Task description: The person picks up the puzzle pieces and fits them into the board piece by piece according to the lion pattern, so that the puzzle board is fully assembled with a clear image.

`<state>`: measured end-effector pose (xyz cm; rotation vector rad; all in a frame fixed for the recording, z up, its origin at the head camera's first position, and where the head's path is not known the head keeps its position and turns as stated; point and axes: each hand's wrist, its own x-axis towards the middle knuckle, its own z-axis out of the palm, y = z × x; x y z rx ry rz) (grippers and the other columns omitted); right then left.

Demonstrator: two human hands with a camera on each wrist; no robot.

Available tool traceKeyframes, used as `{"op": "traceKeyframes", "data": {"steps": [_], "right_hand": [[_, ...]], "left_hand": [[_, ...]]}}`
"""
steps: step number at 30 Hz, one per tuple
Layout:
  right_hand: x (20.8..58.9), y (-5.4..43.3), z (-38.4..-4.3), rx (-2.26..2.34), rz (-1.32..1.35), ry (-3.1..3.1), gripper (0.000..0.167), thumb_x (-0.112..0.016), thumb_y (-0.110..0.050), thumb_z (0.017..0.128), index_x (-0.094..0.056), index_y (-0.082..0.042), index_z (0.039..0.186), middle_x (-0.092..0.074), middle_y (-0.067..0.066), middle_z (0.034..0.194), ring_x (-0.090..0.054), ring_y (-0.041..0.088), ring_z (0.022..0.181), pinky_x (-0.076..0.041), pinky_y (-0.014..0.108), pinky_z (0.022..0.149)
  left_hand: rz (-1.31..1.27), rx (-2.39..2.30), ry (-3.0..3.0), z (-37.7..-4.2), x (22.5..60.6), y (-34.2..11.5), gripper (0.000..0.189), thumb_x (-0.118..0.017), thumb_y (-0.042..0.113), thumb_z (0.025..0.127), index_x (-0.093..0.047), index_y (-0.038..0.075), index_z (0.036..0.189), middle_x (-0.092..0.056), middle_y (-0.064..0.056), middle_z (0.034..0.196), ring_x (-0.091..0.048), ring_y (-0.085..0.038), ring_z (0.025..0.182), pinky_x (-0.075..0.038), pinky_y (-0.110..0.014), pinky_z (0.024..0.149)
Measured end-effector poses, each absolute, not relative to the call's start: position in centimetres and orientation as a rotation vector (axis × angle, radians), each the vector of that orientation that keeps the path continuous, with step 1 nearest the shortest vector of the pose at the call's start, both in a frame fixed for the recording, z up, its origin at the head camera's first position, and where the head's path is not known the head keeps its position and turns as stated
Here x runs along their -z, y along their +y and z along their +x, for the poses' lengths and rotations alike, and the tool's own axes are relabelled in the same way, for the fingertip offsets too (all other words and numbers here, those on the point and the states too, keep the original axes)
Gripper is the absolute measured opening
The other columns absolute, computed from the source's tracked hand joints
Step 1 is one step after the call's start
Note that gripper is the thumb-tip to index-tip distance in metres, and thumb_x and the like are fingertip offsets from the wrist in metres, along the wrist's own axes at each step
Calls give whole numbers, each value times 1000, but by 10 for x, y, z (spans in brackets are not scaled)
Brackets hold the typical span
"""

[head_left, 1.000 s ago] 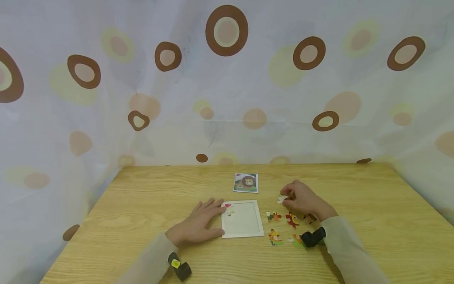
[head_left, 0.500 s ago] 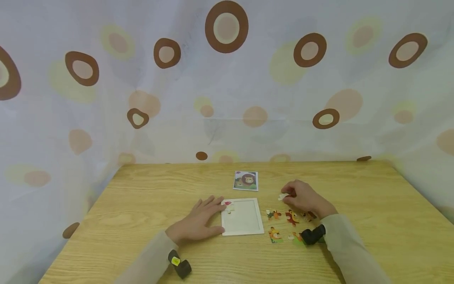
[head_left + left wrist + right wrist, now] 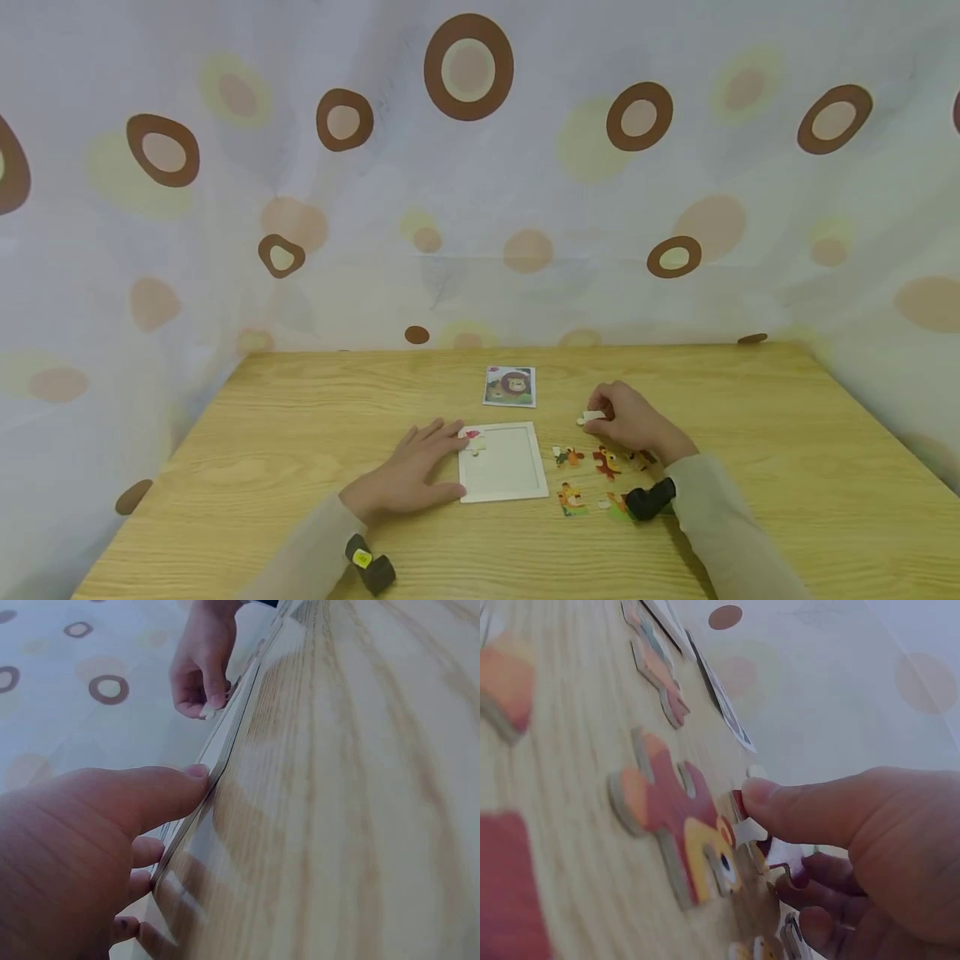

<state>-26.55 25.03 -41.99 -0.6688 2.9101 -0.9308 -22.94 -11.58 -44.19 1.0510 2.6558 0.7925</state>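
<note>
A white square puzzle tray [image 3: 504,497] lies on the table with one pink and cream jigsaw piece [image 3: 475,444] in its upper left corner. My left hand [image 3: 408,471] rests at the tray's left side, fingers spread and fairly straight. In the left wrist view, the left thumb [image 3: 161,796] touches the tray's edge. Right of the tray, my right hand [image 3: 633,421] pinches a pale jigsaw piece [image 3: 591,417] between thumb and fingers, near the tabletop. The right wrist view shows the right thumb [image 3: 802,810] over that piece, whose picture is partly hidden.
Several loose jigsaw pieces lie between tray and right forearm, among them a red and yellow piece [image 3: 607,462] and an orange animal piece [image 3: 572,498]. Behind the tray is a lion picture card [image 3: 510,387]. A patterned cloth [image 3: 480,208] hangs along the table's back edge.
The jigsaw piece in my right hand has turned, its knob now pointing left. My left hand keeps its place at the tray. The head view has shifted slightly.
</note>
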Motion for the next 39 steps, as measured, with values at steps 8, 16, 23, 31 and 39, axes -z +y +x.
{"op": "traceKeyframes", "data": {"steps": [8, 16, 23, 31, 39], "right_hand": [[420, 243, -265, 957, -645, 2922, 9, -65, -17, 92, -60, -10, 93, -57, -2, 77, -47, 11, 64, -42, 26, 61], [420, 228, -267, 1069, -722, 2839, 12, -64, -18, 93, -65, -13, 103, -65, -2, 82, -56, 9, 62, -48, 25, 58], [419, 205, -266, 1111, -840, 2778, 17, -59, -11, 95, -66, -5, 109, -66, 3, 83, -53, 6, 59, -46, 24, 55], [420, 182, -266, 1148, -890, 2709, 12, -62, -11, 94, -64, -4, 103, -66, 2, 79, -57, 8, 58, -48, 24, 56], [423, 163, -264, 1091, -872, 2732, 9, -65, -12, 92, -66, -6, 98, -66, -1, 82, -56, 4, 65, -48, 22, 60]], "left_hand": [[1059, -803, 2653, -228, 440, -115, 63, -60, 42, 92, -43, 8, 143, -24, -13, 159, -13, -40, 147, -4, -65, 114], [1041, -764, 2666, -229, 442, -116, 65, -58, 45, 92, -41, 13, 146, -23, -9, 160, -12, -37, 148, -4, -62, 116], [1050, -777, 2661, -229, 443, -116, 64, -59, 45, 92, -42, 12, 145, -23, -10, 160, -13, -38, 147, -4, -64, 115], [1028, -786, 2660, -230, 442, -116, 64, -60, 45, 91, -43, 12, 144, -23, -9, 160, -13, -37, 148, -5, -64, 115], [1035, -776, 2660, -230, 441, -118, 64, -59, 45, 92, -43, 12, 144, -23, -10, 160, -13, -38, 147, -5, -64, 114]]}}
